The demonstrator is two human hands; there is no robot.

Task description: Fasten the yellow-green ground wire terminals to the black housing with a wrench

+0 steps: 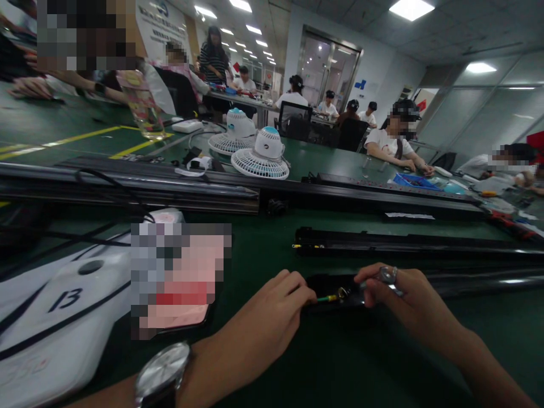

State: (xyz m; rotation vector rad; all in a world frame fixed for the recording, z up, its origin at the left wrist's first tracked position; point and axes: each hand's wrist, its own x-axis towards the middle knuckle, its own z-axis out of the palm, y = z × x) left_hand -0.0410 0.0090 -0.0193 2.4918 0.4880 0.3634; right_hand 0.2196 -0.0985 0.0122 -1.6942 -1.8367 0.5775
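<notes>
My left hand (272, 309) rests on the green table with its fingers curled, pinching a thin green-and-yellow wire (328, 297) at the open end of a long black rail (467, 282). My right hand (399, 297), wearing a silver ring, is closed over the same end of the rail, fingers pressed on a small metal part there. A watch (164, 371) sits on my left wrist. A second black rail (403, 241) lies parallel just beyond.
A white device marked 13 (55, 317) lies at my left with a phone-like object beside it. Black conveyor rails (127, 187) cross the table. Two small white fans (261, 156) stand behind them. Several people sit at far tables; a blue tray (414, 181) lies right.
</notes>
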